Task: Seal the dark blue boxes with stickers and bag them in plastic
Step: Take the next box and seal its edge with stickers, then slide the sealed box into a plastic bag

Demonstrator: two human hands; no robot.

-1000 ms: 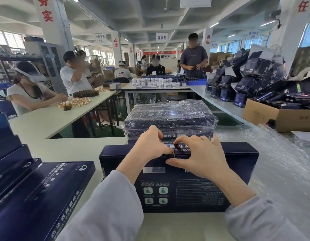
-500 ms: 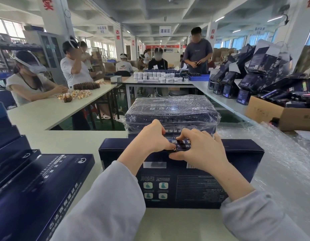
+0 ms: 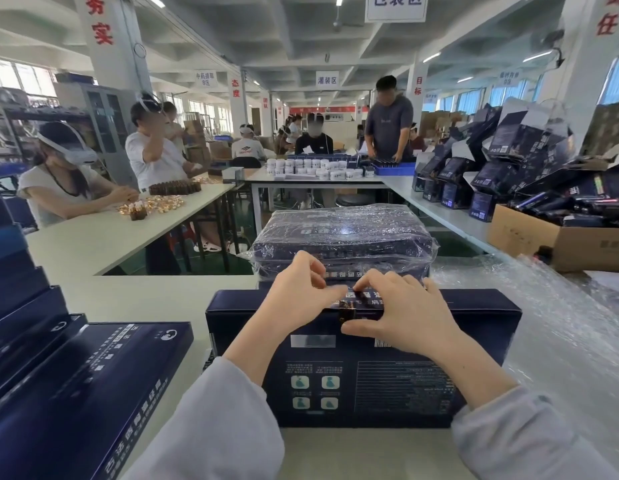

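A dark blue box (image 3: pixel 363 375) stands tilted on the table in front of me, its printed back face toward me. Both hands meet at the middle of its top edge. My left hand (image 3: pixel 297 292) and my right hand (image 3: pixel 401 313) have curled fingers that pinch a small dark sticker (image 3: pixel 348 308) against that edge. Right behind the box sits a stack of dark blue boxes wrapped in clear plastic (image 3: pixel 342 237).
More dark blue boxes (image 3: pixel 76 393) lie stacked at my left. Clear plastic bags (image 3: pixel 557 341) spread over the table on the right. A cardboard carton (image 3: pixel 557 244) and piled open boxes stand far right. Several people work at the tables behind.
Both hands stayed at the box's top edge. The right thumb has slid lower onto the front face, and the sticker now shows between the fingertips.
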